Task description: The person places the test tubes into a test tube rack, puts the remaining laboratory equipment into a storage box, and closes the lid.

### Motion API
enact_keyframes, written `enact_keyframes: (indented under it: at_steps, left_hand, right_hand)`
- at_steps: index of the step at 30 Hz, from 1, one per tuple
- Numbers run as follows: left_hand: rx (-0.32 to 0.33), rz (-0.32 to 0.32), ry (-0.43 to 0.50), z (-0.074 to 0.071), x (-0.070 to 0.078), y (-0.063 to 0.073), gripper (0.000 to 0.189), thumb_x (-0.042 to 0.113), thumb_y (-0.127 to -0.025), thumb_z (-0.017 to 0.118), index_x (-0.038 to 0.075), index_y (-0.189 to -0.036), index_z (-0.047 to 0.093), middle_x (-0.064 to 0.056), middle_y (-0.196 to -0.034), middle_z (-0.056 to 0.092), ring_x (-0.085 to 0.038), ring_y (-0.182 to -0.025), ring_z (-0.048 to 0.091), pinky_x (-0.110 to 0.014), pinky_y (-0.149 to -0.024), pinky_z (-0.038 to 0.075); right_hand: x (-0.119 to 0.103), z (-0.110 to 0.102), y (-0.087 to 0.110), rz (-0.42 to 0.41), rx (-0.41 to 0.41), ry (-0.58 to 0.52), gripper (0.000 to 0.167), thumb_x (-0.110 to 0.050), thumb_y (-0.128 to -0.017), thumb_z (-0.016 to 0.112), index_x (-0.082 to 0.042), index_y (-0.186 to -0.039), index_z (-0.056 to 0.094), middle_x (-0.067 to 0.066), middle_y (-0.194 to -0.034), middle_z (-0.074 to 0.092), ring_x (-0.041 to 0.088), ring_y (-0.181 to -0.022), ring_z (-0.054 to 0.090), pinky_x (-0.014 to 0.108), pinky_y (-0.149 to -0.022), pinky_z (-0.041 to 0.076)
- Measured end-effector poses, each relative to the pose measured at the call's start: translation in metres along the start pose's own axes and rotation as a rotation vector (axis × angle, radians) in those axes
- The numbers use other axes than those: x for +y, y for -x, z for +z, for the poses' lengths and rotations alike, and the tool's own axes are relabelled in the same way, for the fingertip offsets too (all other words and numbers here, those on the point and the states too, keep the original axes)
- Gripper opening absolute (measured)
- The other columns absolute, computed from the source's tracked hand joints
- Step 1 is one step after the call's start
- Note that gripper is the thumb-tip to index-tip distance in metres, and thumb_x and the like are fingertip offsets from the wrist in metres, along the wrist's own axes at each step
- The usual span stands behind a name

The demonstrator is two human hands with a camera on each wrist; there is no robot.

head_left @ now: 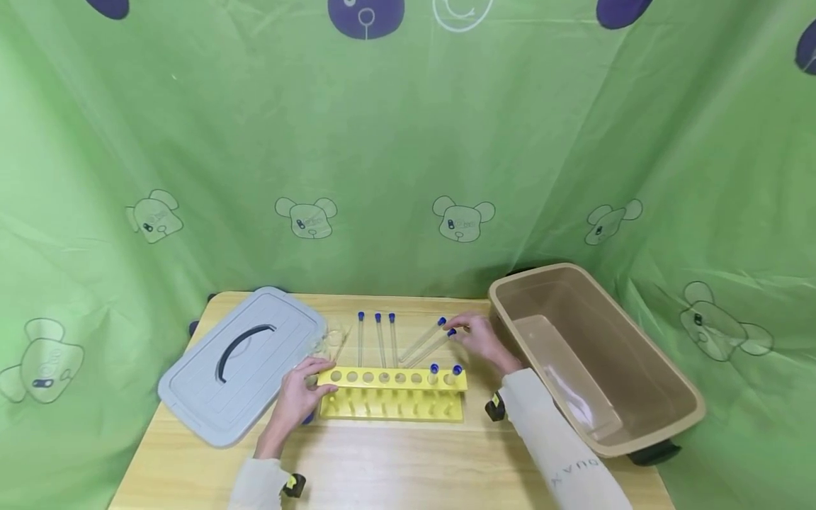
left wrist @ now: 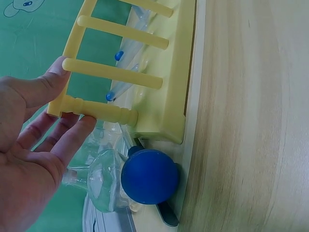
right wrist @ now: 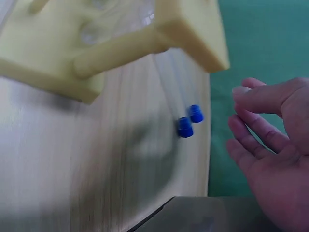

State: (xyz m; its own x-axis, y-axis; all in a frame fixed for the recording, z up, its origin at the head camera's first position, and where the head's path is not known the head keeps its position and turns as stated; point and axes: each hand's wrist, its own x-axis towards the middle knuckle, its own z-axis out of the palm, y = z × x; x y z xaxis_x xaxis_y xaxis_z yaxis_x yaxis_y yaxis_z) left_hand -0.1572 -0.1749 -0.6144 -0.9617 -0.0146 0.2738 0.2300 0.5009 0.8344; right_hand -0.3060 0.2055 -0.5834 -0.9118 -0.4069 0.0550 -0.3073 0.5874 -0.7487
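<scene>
A yellow test tube rack (head_left: pixel 392 377) stands on the table, with two blue-capped test tubes (head_left: pixel 434 370) upright at its right end. My left hand (head_left: pixel 296 397) grips the rack's left end; in the left wrist view the thumb and fingers hold its top bar (left wrist: pixel 72 48). Behind the rack, three capped tubes (head_left: pixel 379 340) lie side by side. Two more tubes (head_left: pixel 423 341) lie slanted at right, their blue caps (right wrist: pixel 185 127) near my right hand (head_left: pixel 478 336). That hand hovers with loosely bent fingers (right wrist: pixel 248 145), apart from the caps in the right wrist view.
A grey lid (head_left: pixel 217 404) with a dark handle lies at left. At right stands a deep brown bin (head_left: pixel 637 354). Clear glassware (left wrist: pixel 104 181) and a round blue object (left wrist: pixel 149 176) sit by the rack's left end. A green curtain (head_left: pixel 382 142) hangs behind the table.
</scene>
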Motion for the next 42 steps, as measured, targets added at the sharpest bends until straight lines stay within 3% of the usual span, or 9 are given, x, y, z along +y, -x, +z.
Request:
enact_keyframes:
  at_steps: [10, 17, 33, 42]
  left_hand:
    - [-0.018, -0.013, 0.030, 0.003, 0.000, -0.002, 0.045, -0.001, -0.070, 0.090, -0.001, -0.113, 0.075, -0.012, -0.116, 0.072, -0.036, -0.110, 0.066, -0.035, -0.078, 0.063]
    - [-0.016, -0.035, 0.087, 0.006, -0.001, -0.001, 0.045, -0.003, -0.070, 0.090, -0.001, -0.112, 0.076, -0.011, -0.116, 0.071, -0.037, -0.111, 0.066, -0.033, -0.081, 0.063]
    - [0.011, -0.030, 0.094, 0.006, -0.003, -0.002, 0.045, -0.004, -0.069, 0.090, -0.003, -0.112, 0.075, -0.012, -0.115, 0.071, -0.038, -0.111, 0.066, -0.032, -0.078, 0.063]
    - [0.026, -0.027, 0.091, 0.004, -0.011, 0.000, 0.044, -0.003, -0.069, 0.090, -0.003, -0.111, 0.075, -0.012, -0.114, 0.072, -0.039, -0.109, 0.066, -0.029, -0.077, 0.063]
  right_hand:
    - [0.012, 0.008, -0.010, -0.091, -0.139, 0.177, 0.028, 0.020, -0.081, 0.067, 0.003, -0.102, 0.076, 0.018, -0.109, 0.071, 0.039, -0.108, 0.065, 0.052, -0.099, 0.054]
    - [0.014, 0.014, -0.017, -0.077, -0.256, 0.198, 0.037, 0.023, -0.079, 0.057, 0.003, -0.104, 0.076, 0.015, -0.112, 0.071, 0.037, -0.113, 0.064, 0.048, -0.102, 0.054]
    - [0.021, 0.029, -0.020, -0.168, -0.269, 0.285, 0.019, 0.016, -0.085, 0.067, 0.002, -0.095, 0.077, 0.014, -0.095, 0.074, 0.031, -0.092, 0.070, 0.042, -0.084, 0.061]
    - [0.023, 0.034, -0.018, -0.079, -0.283, 0.295, 0.015, 0.009, -0.090, 0.069, -0.003, -0.097, 0.076, 0.008, -0.094, 0.073, 0.024, -0.092, 0.069, 0.039, -0.085, 0.061]
